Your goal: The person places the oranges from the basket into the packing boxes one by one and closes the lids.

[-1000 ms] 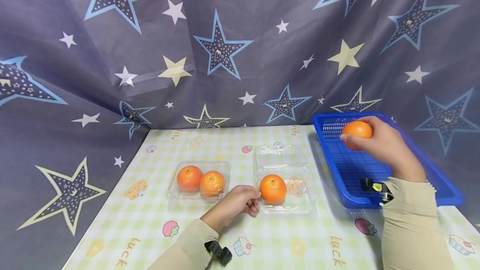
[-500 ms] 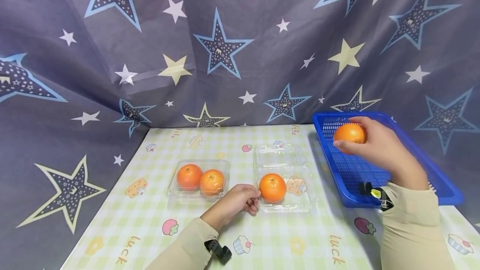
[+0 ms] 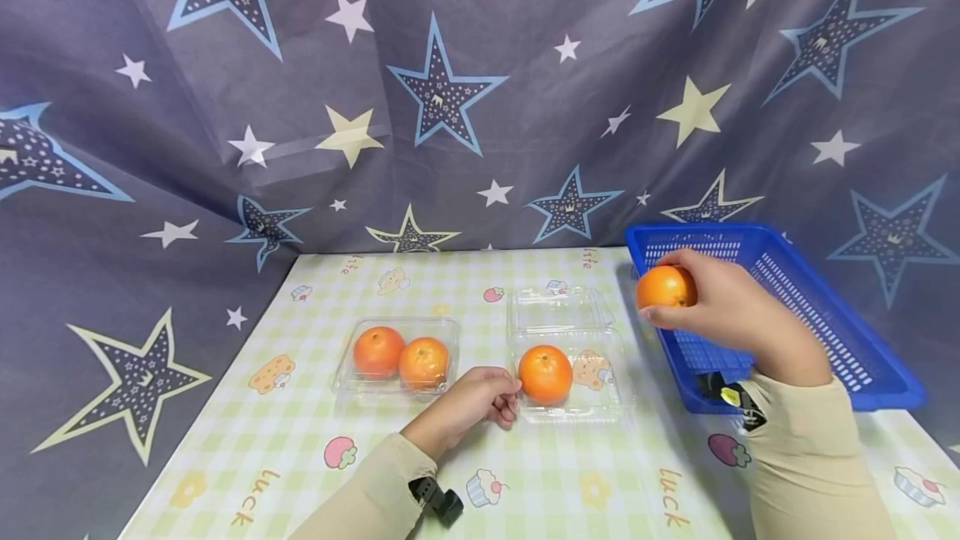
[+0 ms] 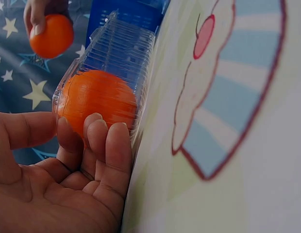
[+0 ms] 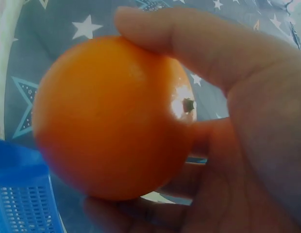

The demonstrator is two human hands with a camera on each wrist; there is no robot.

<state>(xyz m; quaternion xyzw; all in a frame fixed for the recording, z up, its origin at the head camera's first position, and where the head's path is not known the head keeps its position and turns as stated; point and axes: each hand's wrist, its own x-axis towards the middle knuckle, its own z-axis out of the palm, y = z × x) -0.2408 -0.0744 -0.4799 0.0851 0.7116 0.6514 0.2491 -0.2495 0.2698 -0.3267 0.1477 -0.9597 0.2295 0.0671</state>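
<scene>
My right hand (image 3: 738, 307) grips an orange (image 3: 663, 287) above the left rim of the blue basket. In the right wrist view, thumb and fingers curl round this orange (image 5: 109, 116), its stem end facing the palm. With thumb and forefinger my left hand (image 3: 480, 402) pinches the left edge of an open clear plastic clamshell box (image 3: 603, 402). One orange (image 3: 545, 375) sits in the left half of that box, beside my fingertips. The left wrist view shows the box wall (image 4: 126, 43) standing around the orange (image 4: 99, 102), my other fingers loosely curled in front.
Left of my left hand is a clear plastic box (image 3: 348, 386) containing two oranges (image 3: 378, 352). The blue basket (image 3: 678, 373) stands at the back right. A checked cloth (image 3: 405, 473) covers the table, and a star-patterned curtain (image 3: 480, 173) hangs behind it.
My right hand has carried the orange left and slightly down, from over the basket's middle to its left rim. The left hand and the boxes stay in place.
</scene>
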